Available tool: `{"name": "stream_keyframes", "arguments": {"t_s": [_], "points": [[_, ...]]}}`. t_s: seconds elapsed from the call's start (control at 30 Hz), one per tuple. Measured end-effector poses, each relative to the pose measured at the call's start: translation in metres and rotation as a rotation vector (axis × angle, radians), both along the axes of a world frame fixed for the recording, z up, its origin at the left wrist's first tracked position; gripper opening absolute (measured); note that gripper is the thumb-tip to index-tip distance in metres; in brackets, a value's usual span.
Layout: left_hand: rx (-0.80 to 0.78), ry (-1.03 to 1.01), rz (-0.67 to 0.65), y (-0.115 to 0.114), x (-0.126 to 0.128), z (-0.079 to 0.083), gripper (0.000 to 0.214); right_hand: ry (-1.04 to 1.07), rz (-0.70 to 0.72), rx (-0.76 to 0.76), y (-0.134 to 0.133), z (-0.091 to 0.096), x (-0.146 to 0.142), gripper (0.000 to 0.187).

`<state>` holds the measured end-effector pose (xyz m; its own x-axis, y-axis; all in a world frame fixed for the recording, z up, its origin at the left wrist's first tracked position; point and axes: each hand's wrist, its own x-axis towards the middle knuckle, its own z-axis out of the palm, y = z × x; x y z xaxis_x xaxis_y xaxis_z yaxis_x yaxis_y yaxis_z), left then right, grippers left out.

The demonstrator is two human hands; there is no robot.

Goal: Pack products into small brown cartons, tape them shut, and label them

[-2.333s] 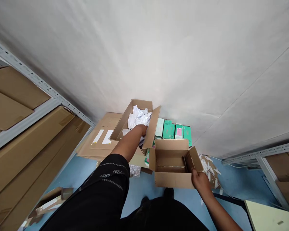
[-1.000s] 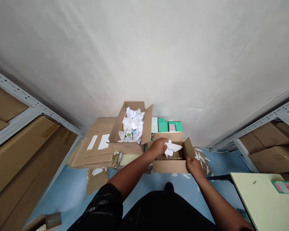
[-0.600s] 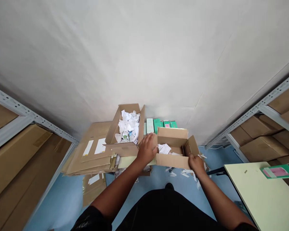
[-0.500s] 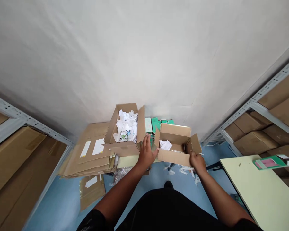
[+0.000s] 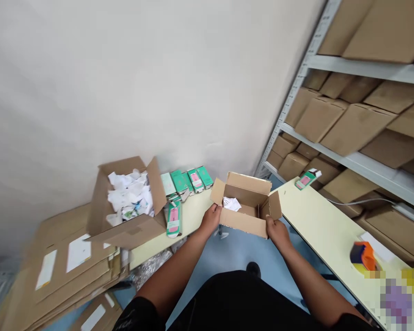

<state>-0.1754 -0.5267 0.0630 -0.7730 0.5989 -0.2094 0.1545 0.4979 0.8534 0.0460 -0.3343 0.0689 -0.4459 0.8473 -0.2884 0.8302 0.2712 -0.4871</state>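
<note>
A small open cardboard box (image 5: 243, 223) is held up in the air between my two hands. My left hand (image 5: 211, 218) grips its left end and my right hand (image 5: 276, 231) grips its right front corner. A crumpled white paper (image 5: 232, 203) lies inside it. To the left, a larger open cardboard box (image 5: 127, 230) full of crumpled white paper (image 5: 129, 199) sits on a stack of flattened cartons.
Several green product boxes (image 5: 184, 181) stand along the wall. A pale table (image 5: 326, 230) on the right carries a green box (image 5: 305, 179) and an orange tape dispenser (image 5: 362, 256). Metal shelving (image 5: 362, 163) with cartons fills the right. Flattened cartons (image 5: 65, 271) lie at the left on a blue floor (image 5: 234, 250).
My left hand took paper from the big box and dropped it in the small one. Both hands then gripped the small box and carried it right, toward the table, as my view swung right.
</note>
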Motion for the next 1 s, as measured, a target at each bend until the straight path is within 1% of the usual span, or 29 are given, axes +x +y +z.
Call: {"name": "stream_keyframes", "arguments": {"t_s": [0.07, 0.13, 0.27, 0.33, 0.43, 0.57, 0.7, 0.8, 0.9, 1.0], "points": [[-0.023, 0.001, -0.032, 0.033, 0.012, 0.001, 0.034, -0.003, -0.025, -0.008, 0.017, -0.003, 0.025, 0.075], [-0.021, 0.025, -0.092, 0.07, 0.027, 0.003, 0.028, 0.005, -0.07, -0.03, 0.037, -0.006, 0.048, 0.074], [-0.007, 0.071, -0.248, 0.154, 0.062, 0.003, 0.031, 0.049, -0.211, -0.088, 0.089, -0.013, 0.096, 0.07], [-0.007, 0.07, -0.304, 0.198, 0.081, -0.001, 0.032, 0.077, -0.276, -0.102, 0.118, -0.017, 0.121, 0.07], [-0.017, 0.066, -0.367, 0.261, 0.11, -0.008, 0.032, 0.115, -0.326, -0.105, 0.159, -0.023, 0.158, 0.072], [-0.04, 0.029, -0.444, 0.334, 0.146, -0.015, 0.032, 0.1, -0.368, -0.099, 0.203, -0.029, 0.202, 0.075], [-0.095, 0.053, -0.542, 0.39, 0.174, -0.021, 0.029, 0.081, -0.441, -0.126, 0.232, -0.039, 0.235, 0.076], [-0.112, 0.084, -0.637, 0.426, 0.185, -0.029, 0.025, 0.098, -0.527, -0.148, 0.248, -0.052, 0.249, 0.076], [-0.127, 0.065, -0.692, 0.457, 0.188, -0.043, 0.024, 0.11, -0.593, -0.175, 0.26, -0.065, 0.253, 0.077], [-0.15, 0.042, -0.742, 0.478, 0.186, -0.057, 0.028, 0.1, -0.644, -0.181, 0.268, -0.078, 0.25, 0.077]]}}
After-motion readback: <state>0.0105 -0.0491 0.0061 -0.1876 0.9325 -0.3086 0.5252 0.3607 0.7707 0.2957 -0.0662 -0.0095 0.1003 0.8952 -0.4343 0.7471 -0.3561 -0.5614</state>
